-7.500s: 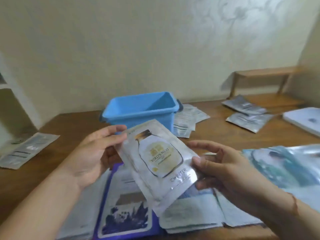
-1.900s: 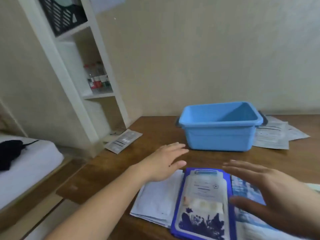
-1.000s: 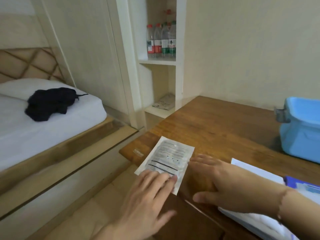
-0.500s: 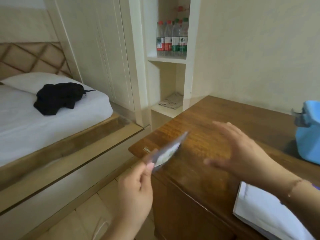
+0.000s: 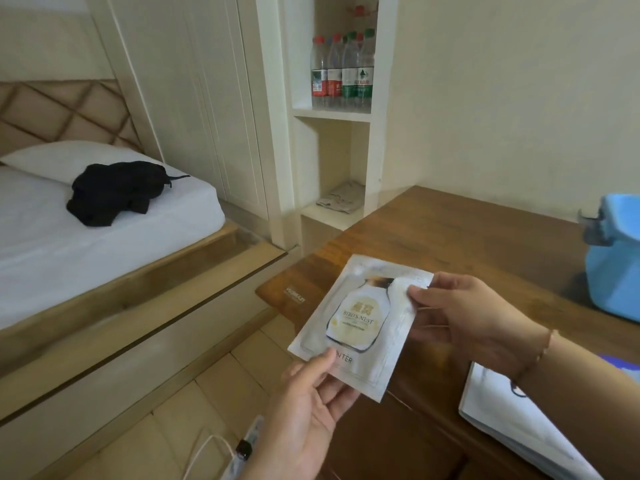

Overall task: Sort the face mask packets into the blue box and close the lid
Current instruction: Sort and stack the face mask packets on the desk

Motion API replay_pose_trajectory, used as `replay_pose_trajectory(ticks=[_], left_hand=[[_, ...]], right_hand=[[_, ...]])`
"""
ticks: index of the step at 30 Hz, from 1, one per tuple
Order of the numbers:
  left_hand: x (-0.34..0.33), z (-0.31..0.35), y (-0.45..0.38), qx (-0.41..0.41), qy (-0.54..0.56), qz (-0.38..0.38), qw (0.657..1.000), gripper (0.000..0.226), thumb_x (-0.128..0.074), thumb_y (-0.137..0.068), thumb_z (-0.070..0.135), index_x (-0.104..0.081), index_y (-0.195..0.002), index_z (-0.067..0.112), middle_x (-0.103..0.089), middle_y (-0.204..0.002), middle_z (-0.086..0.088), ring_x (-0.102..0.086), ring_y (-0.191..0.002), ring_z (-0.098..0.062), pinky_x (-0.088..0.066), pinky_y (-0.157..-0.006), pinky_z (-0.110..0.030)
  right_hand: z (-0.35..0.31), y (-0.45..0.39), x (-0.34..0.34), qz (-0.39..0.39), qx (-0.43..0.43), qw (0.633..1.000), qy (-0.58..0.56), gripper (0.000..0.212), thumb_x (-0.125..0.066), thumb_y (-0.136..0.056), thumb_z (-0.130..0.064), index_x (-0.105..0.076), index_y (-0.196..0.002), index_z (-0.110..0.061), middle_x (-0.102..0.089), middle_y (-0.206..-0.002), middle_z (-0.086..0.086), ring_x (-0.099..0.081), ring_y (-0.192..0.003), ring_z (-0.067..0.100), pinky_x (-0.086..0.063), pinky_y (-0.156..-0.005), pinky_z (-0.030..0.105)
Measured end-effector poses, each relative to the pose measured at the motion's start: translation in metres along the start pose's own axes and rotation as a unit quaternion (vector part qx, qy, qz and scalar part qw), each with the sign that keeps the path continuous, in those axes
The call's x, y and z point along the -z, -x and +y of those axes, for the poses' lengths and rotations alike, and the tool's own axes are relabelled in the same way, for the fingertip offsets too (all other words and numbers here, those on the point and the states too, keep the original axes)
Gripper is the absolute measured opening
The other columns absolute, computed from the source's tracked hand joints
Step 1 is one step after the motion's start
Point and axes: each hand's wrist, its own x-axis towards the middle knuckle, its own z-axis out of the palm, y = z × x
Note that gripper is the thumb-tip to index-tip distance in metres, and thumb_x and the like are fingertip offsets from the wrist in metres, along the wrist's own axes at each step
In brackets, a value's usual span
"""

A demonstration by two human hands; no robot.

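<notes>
Pinching the face mask packet (image 5: 363, 323) above the table's (image 5: 467, 244) corner, I'm gripping with left hand (image 5: 304, 410) and right hand (image 5: 464, 327); the blue box (image 5: 616, 265) is running off-frame right, interior hidden.

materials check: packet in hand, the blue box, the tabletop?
Face mask packet: likely thin plastic or foil laminate with a satin sheen; flat, sealed edges, printed jar graphic, held between the left hand and right hand.
Blue box: looks like moulded plastic, smooth, uniform colour, semi-gloss.
Tabletop: wood or wood veneer, glossy varnish; visible grain and reflections.
</notes>
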Motion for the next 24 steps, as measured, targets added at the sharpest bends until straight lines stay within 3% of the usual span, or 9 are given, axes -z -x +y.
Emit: replay_pose_trajectory(ticks=[4,6,8,13,15,18,20,22,24], left_hand=[[0.003,0.017,-0.006,0.086,-0.013,-0.093,0.992,0.051,-0.060,-0.078,0.044,-0.075,-0.098,-0.001,-0.068,-0.095,-0.027,-0.068,-0.069,-0.034,-0.060,-0.054,-0.040],[-0.002,0.020,-0.011,0.111,-0.050,-0.144,0.982,0.056,-0.056,-0.081,0.051,-0.076,-0.098,0.001,-0.068,-0.092,-0.027,-0.066,-0.063,-0.033,-0.058,-0.048,-0.037],[-0.016,0.018,-0.015,0.122,-0.115,-0.188,0.968,0.055,-0.050,-0.085,0.051,-0.076,-0.103,0.005,-0.069,-0.095,-0.022,-0.068,-0.071,-0.031,-0.058,-0.048,-0.035],[-0.077,-0.008,-0.016,0.098,-0.210,-0.215,0.949,0.038,-0.046,-0.098,0.033,-0.072,-0.118,0.013,-0.068,-0.122,-0.017,-0.067,-0.109,-0.034,-0.054,-0.087,-0.048],[-0.103,-0.026,-0.015,0.067,-0.238,-0.199,0.948,0.035,-0.046,-0.100,0.031,-0.071,-0.117,0.013,-0.071,-0.116,-0.016,-0.069,-0.106,-0.033,-0.054,-0.088,-0.049],[-0.142,-0.051,-0.010,0.063,-0.280,-0.206,0.936,0.034,-0.049,-0.099,0.034,-0.073,-0.112,0.015,-0.074,-0.107,-0.015,-0.072,-0.097,-0.032,-0.058,-0.074,-0.042],[-0.168,-0.067,-0.012,0.044,-0.324,-0.204,0.923,0.031,-0.053,-0.097,0.036,-0.076,-0.104,0.016,-0.075,-0.102,-0.014,-0.073,-0.091,-0.031,-0.059,-0.074,-0.042],[-0.193,-0.086,-0.018,0.010,-0.362,-0.210,0.908,0.027,-0.056,-0.098,0.028,-0.077,-0.097,0.012,-0.073,-0.105,-0.019,-0.072,-0.089,-0.030,-0.057,-0.086,-0.047],[-0.220,-0.107,-0.020,-0.017,-0.399,-0.240,0.885,0.020,-0.058,-0.096,0.016,-0.075,-0.099,0.005,-0.072,-0.106,-0.023,-0.069,-0.083,-0.027,-0.059,-0.078,-0.041]], right_hand=[[-0.008,0.010,0.018,-0.048,-0.020,0.999,-0.008,0.023,-0.055,-0.096,-0.007,-0.062,-0.117,0.000,-0.067,-0.105,0.031,-0.062,-0.073,0.028,-0.060,-0.056,0.031],[-0.008,0.016,0.030,-0.057,-0.028,0.998,-0.030,0.024,-0.053,-0.096,-0.006,-0.061,-0.118,0.000,-0.061,-0.107,0.036,-0.057,-0.075,0.028,-0.058,-0.052,0.029],[-0.007,0.022,0.044,-0.059,-0.028,0.997,-0.049,0.029,-0.052,-0.096,-0.006,-0.059,-0.122,0.002,-0.059,-0.104,0.030,-0.054,-0.075,0.027,-0.055,-0.050,0.027],[-0.002,0.060,0.077,-0.073,-0.065,0.993,-0.061,0.035,-0.056,-0.095,-0.028,-0.061,-0.123,-0.008,-0.071,-0.112,0.017,-0.070,-0.097,0.030,-0.057,-0.083,0.045],[0.006,0.084,0.092,-0.084,-0.063,0.993,-0.047,0.034,-0.058,-0.094,-0.028,-0.060,-0.123,-0.008,-0.073,-0.104,0.015,-0.072,-0.086,0.027,-0.059,-0.073,0.041],[0.019,0.122,0.118,-0.078,-0.028,0.997,-0.005,0.028,-0.054,-0.097,-0.016,-0.059,-0.122,-0.003,-0.073,-0.102,0.020,-0.067,-0.068,0.023,-0.057,-0.053,0.030],[0.025,0.150,0.142,-0.048,-0.007,0.999,-0.003,0.026,-0.056,-0.097,-0.014,-0.061,-0.120,-0.004,-0.072,-0.102,0.022,-0.065,-0.066,0.023,-0.054,-0.048,0.026],[0.032,0.178,0.168,0.002,0.022,1.000,0.006,0.024,-0.059,-0.094,-0.015,-0.064,-0.115,-0.004,-0.072,-0.098,0.023,-0.064,-0.060,0.023,-0.049,-0.043,0.024],[0.041,0.207,0.193,0.073,0.049,0.996,0.009,0.021,-0.063,-0.091,-0.014,-0.065,-0.108,-0.003,-0.073,-0.089,0.022,-0.063,-0.056,0.023,-0.043,-0.039,0.023]])
